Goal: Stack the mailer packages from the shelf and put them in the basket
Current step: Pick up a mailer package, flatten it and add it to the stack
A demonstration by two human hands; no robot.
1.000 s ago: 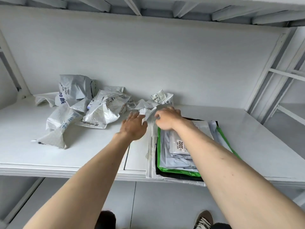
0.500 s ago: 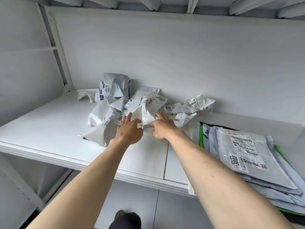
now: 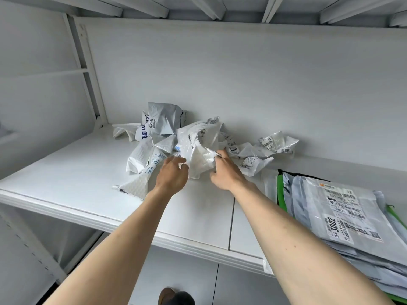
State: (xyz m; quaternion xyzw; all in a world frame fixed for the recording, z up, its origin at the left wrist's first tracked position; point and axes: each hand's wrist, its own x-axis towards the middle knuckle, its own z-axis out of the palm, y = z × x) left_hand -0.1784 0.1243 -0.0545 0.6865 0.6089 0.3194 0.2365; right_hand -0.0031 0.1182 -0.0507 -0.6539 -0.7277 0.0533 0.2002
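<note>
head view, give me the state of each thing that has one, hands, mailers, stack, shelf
left hand: fingers curled on the crumpled white mailer's left side
right hand: pinches the same mailer's right side
crumpled white mailer: gripped between both hands, at the front of the pile
loose mailer pile: crumpled, unstacked, by the back wall
flat mailer stack: flattened, layered, label 3002 on top
shelf: bears pile and stack
</note>
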